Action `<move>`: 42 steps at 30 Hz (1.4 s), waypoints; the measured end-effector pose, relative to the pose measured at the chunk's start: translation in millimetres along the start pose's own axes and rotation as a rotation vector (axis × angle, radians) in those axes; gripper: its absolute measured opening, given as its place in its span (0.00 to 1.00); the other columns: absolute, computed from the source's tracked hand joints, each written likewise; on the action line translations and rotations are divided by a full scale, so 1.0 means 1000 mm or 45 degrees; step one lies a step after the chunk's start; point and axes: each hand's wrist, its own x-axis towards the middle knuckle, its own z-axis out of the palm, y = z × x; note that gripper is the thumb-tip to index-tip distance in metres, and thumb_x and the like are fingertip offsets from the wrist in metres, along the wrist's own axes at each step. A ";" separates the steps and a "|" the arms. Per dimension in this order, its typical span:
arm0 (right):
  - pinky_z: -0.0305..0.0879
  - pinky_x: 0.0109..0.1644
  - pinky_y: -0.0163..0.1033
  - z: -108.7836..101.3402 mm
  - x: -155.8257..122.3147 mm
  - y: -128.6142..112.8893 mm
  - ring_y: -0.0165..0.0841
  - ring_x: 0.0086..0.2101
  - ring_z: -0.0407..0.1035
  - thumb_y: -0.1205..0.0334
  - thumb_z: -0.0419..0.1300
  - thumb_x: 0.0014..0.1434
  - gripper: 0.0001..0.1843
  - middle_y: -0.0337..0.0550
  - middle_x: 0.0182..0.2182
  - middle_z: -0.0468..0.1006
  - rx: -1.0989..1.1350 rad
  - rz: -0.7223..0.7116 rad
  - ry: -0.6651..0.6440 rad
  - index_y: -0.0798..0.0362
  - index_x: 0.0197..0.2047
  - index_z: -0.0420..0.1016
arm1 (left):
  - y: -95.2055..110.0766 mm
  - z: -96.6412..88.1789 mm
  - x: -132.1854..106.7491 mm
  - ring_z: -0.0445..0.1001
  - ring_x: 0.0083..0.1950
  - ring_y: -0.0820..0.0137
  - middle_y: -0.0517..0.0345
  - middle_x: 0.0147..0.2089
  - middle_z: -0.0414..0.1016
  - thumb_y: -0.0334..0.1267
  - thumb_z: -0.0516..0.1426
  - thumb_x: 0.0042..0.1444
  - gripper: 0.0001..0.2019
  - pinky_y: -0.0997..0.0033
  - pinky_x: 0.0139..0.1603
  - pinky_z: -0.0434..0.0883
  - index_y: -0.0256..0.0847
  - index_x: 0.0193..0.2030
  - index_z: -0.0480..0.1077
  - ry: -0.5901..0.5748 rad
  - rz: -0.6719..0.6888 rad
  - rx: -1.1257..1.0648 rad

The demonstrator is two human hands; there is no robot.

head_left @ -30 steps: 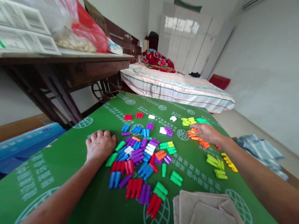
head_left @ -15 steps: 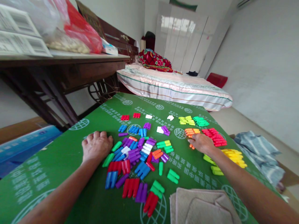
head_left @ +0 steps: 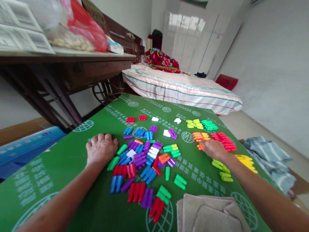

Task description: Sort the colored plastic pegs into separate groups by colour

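Observation:
A green printed table cover (head_left: 72, 161) carries a mixed heap of coloured plastic pegs (head_left: 142, 158) in the middle. My left hand (head_left: 100, 148) rests palm down at the heap's left edge, fingers curled under. My right hand (head_left: 213, 149) lies over loose orange pegs (head_left: 201, 146) just below the sorted orange group (head_left: 200, 136); its fingers are hidden. Sorted groups lie around it: red pegs (head_left: 223, 141), yellow pegs (head_left: 246, 160), lime pegs (head_left: 222, 170), bright green pegs (head_left: 209, 125).
A folded beige towel (head_left: 207, 214) lies at the table's near edge. A dark wooden table (head_left: 65, 71) with bags stands to the left, a bed (head_left: 181, 88) behind. A blue box (head_left: 26, 148) sits at far left, cloth (head_left: 270, 158) on the floor at right.
My right hand has drawn back from the far green and orange groups toward me, now resting below the orange group. The left hand has stayed put. The view has shifted slightly.

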 end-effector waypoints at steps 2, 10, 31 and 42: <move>0.65 0.43 0.39 0.001 0.003 0.002 0.41 0.46 0.73 0.63 0.51 0.62 0.18 0.53 0.45 0.79 0.002 0.025 0.011 0.50 0.52 0.73 | 0.000 0.001 0.000 0.60 0.59 0.46 0.34 0.55 0.67 0.47 0.42 0.60 0.24 0.49 0.55 0.61 0.31 0.51 0.67 0.005 0.001 0.000; 0.65 0.41 0.39 0.008 0.007 0.007 0.42 0.45 0.74 0.62 0.51 0.62 0.18 0.52 0.43 0.80 0.007 0.089 0.063 0.50 0.54 0.73 | -0.002 0.003 -0.001 0.61 0.59 0.46 0.35 0.55 0.67 0.48 0.40 0.61 0.25 0.49 0.55 0.61 0.32 0.50 0.67 0.023 0.017 -0.004; 0.59 0.33 0.35 -0.015 0.012 -0.030 0.37 0.35 0.74 0.56 0.53 0.61 0.14 0.42 0.33 0.81 0.163 -0.042 0.204 0.45 0.45 0.77 | -0.004 0.017 0.000 0.63 0.57 0.48 0.38 0.53 0.69 0.45 0.43 0.60 0.23 0.51 0.54 0.61 0.33 0.49 0.69 0.114 0.001 0.024; 0.63 0.42 0.37 -0.086 0.028 -0.175 0.37 0.44 0.73 0.57 0.53 0.61 0.15 0.42 0.40 0.81 0.316 -0.551 0.206 0.46 0.47 0.77 | -0.003 0.018 -0.005 0.63 0.57 0.49 0.39 0.52 0.69 0.44 0.43 0.60 0.22 0.51 0.54 0.61 0.33 0.48 0.69 0.143 -0.004 0.018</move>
